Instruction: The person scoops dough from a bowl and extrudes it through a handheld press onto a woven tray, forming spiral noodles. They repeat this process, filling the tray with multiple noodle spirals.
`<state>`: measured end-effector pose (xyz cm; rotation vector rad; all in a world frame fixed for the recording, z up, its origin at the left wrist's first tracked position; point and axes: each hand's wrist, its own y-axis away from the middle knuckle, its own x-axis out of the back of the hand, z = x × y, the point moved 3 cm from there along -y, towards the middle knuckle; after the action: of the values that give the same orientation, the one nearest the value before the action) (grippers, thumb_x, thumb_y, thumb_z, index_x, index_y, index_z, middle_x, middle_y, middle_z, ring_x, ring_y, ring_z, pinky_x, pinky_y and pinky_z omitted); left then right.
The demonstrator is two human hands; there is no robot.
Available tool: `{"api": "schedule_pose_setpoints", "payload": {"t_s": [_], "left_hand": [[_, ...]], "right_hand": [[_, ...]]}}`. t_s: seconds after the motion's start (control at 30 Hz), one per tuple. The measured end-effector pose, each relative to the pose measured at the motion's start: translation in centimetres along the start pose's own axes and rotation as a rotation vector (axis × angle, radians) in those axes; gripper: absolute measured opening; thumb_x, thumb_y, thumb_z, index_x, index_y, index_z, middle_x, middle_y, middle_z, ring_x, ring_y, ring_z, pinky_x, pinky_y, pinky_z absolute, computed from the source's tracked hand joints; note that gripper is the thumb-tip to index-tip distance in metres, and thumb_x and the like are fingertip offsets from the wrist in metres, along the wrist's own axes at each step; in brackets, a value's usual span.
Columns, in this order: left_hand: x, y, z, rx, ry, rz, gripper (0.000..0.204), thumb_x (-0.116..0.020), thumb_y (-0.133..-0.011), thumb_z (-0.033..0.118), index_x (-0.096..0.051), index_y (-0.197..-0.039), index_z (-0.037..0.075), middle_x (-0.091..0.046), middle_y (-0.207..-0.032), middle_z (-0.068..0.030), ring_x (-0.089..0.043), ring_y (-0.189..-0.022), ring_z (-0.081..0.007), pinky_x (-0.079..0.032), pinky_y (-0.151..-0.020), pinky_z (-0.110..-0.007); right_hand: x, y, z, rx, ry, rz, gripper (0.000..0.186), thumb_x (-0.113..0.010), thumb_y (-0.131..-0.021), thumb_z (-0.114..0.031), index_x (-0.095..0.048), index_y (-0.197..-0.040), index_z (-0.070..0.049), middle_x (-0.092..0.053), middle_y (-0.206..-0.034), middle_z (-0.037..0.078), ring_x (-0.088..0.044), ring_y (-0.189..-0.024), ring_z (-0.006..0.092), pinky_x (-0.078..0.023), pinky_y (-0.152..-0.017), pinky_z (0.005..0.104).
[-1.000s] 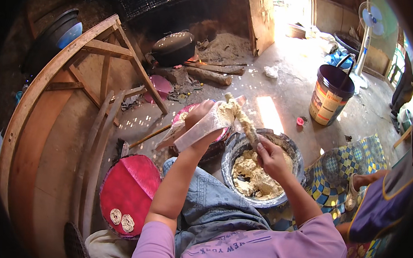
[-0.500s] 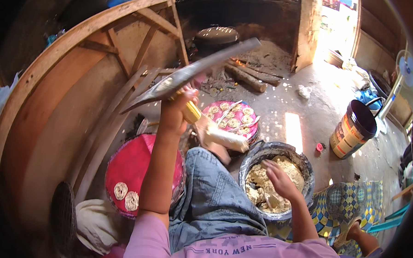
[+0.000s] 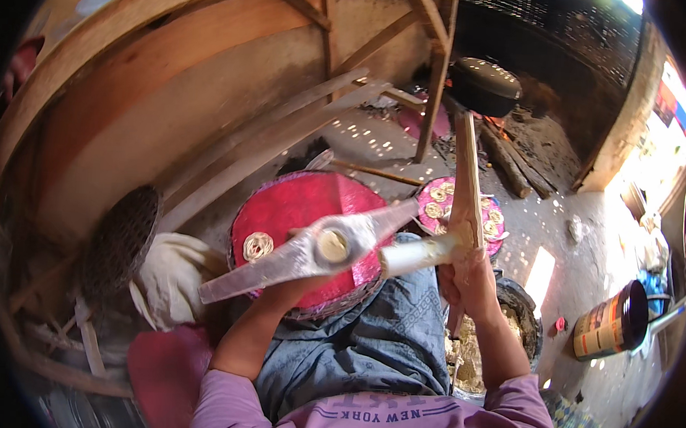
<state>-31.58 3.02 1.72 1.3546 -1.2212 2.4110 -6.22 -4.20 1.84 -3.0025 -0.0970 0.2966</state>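
My left hand (image 3: 305, 285) is closed around the lower half of a wooden dough press (image 3: 260, 271), a flat bar with a round hole at its middle. Pale dough (image 3: 332, 246) shows inside the hole; most of the fingers are hidden under the bar. In my right hand (image 3: 474, 285) is the press's plunger (image 3: 466, 189), a long wooden handle with a pale cylinder (image 3: 418, 255) pointing left toward the hole. The two parts are apart. Below lies a round red-covered tray (image 3: 305, 193) with a coiled dough strand (image 3: 257, 245) near its left edge.
Behind my right arm stands a dark basin (image 3: 535, 326) holding dough (image 3: 471, 357). A smaller pink tray (image 3: 430, 189) carries several coils. Beyond are firewood (image 3: 506, 160) and a dark pot (image 3: 484, 86). A bucket (image 3: 610, 321) stands right; cloth (image 3: 179, 276) and wooden framing (image 3: 269, 149) are left.
My right hand has left the dough basin and now grips the plunger. The press, earlier raised in my left hand, is lower and separated from the plunger. The view has turned left.
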Motion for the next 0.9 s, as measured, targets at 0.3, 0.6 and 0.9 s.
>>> {"api": "schedule_pose_setpoints", "payload": {"t_s": [0.3,0.6,0.9], "left_hand": [[0.2,4.9,3.1,0.235,0.888,-0.647,0.043,-0.064,-0.089,0.023,-0.053,-0.127,0.005,-0.058,-0.123,-0.0134,-0.057,-0.115,-0.0208,-0.045,-0.097,-0.034],[-3.3,8.5,0.5,0.312,1.163,-0.571,0.075,-0.078,-0.080,0.026,-0.039,-0.141,0.007,-0.045,-0.139,-0.0152,-0.040,-0.132,-0.0256,-0.034,-0.109,-0.038],[11.2,-2.2,-11.2,0.142,2.122,0.346,0.100,-0.036,-0.083,0.080,-0.029,-0.147,0.003,-0.046,-0.137,-0.0231,-0.042,-0.131,-0.0366,-0.035,-0.108,-0.051]], "right_hand": [[-7.8,-2.5,-5.2,0.417,1.022,-0.611,0.095,-0.073,-0.075,-0.056,-0.033,-0.137,0.004,-0.061,-0.099,0.030,-0.065,-0.087,0.0468,-0.053,-0.075,0.0475],[-7.3,-5.0,-1.8,-0.567,0.336,-0.948,0.117,-0.044,-0.078,-0.081,-0.017,-0.145,0.011,-0.041,-0.139,0.026,-0.045,-0.128,0.0296,-0.036,-0.106,0.0398],[-8.5,-11.1,5.1,-1.083,-0.173,-1.206,0.137,-0.042,-0.060,-0.096,-0.023,-0.143,0.011,-0.057,-0.114,0.026,-0.060,-0.098,0.0298,-0.046,-0.091,0.0441]]}}
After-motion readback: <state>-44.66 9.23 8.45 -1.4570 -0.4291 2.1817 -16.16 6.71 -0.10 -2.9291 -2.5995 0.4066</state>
